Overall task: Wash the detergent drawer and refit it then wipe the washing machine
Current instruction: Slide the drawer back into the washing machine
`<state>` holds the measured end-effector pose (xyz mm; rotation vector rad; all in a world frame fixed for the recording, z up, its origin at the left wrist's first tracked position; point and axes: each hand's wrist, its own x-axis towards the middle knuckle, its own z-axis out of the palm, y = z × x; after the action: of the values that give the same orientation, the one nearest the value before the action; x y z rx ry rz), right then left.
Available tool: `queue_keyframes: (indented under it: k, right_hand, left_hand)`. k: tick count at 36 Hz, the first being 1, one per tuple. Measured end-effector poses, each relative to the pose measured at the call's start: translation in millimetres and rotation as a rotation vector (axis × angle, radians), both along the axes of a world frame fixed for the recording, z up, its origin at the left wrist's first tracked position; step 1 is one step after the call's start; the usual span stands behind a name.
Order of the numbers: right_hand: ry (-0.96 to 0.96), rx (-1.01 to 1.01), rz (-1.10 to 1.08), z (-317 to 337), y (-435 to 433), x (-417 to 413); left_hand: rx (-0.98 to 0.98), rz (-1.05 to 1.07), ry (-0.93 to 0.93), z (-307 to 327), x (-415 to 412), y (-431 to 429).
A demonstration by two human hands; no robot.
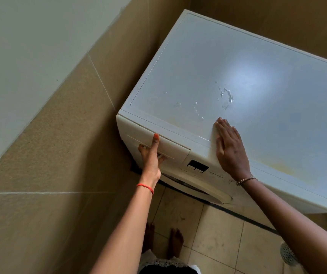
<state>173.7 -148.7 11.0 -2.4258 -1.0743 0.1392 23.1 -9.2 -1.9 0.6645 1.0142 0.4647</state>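
Note:
A white front-loading washing machine (257, 56) stands in a corner, seen from above. Its detergent drawer (170, 144) sits at the top left of the front panel and looks pushed in flush. My left hand (151, 157) grips the drawer's handle recess, fingers hooked inside and thumb pressed up on the drawer face. My right hand (228, 147) lies flat, fingers together, on the front edge of the machine's top. Water drops and a small puddle (226, 95) lie on the top. The dark display (197, 167) is right of the drawer.
A tan tiled wall (60, 155) runs close along the machine's left side. The tiled floor (217, 234) in front holds my bare feet (164, 242), and a round metal drain (289, 254) sits at the lower right. Yellowish stains mark the top's near right part.

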Motion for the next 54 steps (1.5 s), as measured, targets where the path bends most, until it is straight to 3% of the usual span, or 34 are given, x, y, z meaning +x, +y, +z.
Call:
queue_keyframes:
  k: [32,54]
  right_hand:
    - [0.001,0.000,-0.016,1.7,-0.3,1.2]
    - [-0.039,-0.053,-0.011,6.4,1.3,-2.4]
  left_hand:
    - [0.041,0.014,0.103,-15.8,9.0,1.7]
    - [0.022,0.109,0.076,-29.5,-102.5,-36.0]
